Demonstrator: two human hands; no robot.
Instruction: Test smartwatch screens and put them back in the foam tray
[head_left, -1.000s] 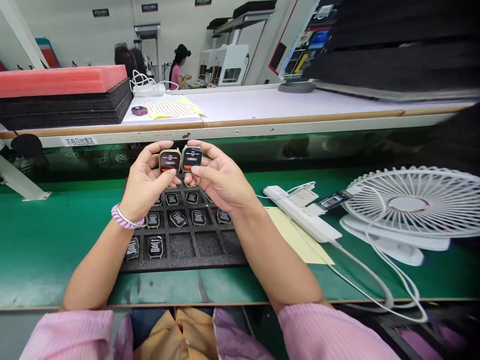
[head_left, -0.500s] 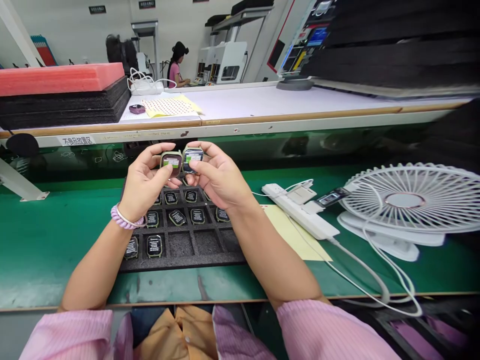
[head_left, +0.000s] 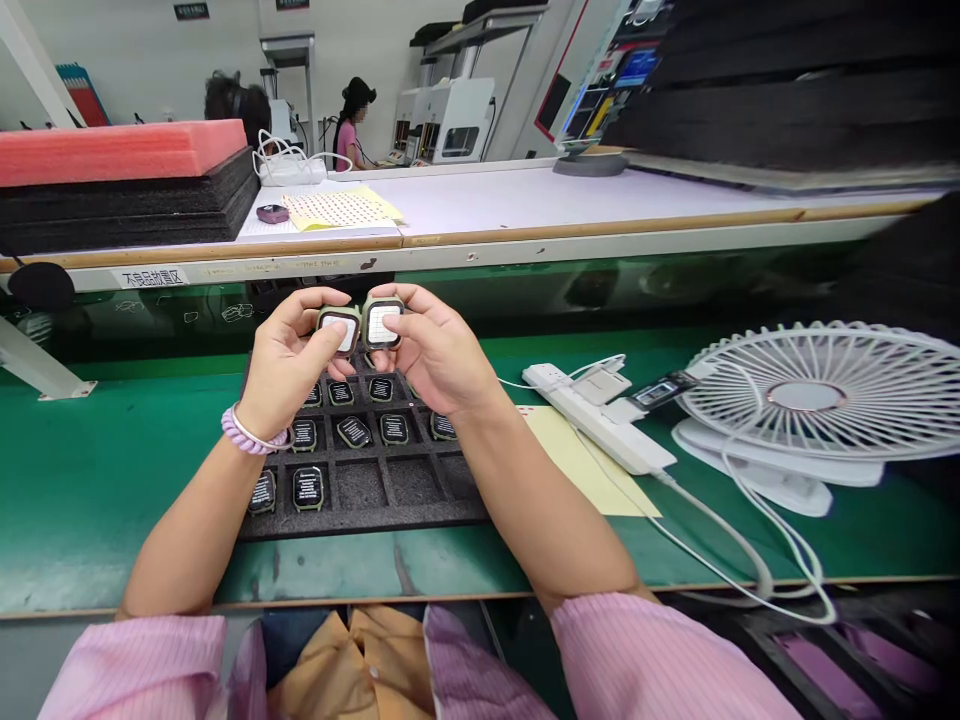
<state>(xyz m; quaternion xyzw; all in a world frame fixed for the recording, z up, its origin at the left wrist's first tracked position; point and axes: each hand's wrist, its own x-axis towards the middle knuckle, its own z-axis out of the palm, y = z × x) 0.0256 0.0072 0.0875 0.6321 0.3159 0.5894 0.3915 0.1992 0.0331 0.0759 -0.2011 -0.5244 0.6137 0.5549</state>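
Observation:
I hold two small square smartwatch bodies side by side above a black foam tray [head_left: 420,510]. My left hand [head_left: 289,365] pinches the left watch body [head_left: 339,329], thumb lying across its white screen. My right hand [head_left: 435,350] grips the right watch body [head_left: 381,322], whose lit screen shows a white grid. Several more watch bodies [head_left: 352,430] with dark screens lie in the tray's compartments beneath my hands. The tray's near right compartments hold nothing.
A white power strip [head_left: 592,420] with plugged cables, a yellow paper sheet [head_left: 585,470] and a white desk fan [head_left: 817,400] lie to the right on the green mat. Behind are a raised shelf, stacked black and pink foam [head_left: 120,185], a dotted label sheet [head_left: 337,210], and a seated person [head_left: 352,125].
Both watch screens went from dark with orange text, through a green-white display, to bright white. My hands stayed almost in place, and my left thumb slid over the left screen.

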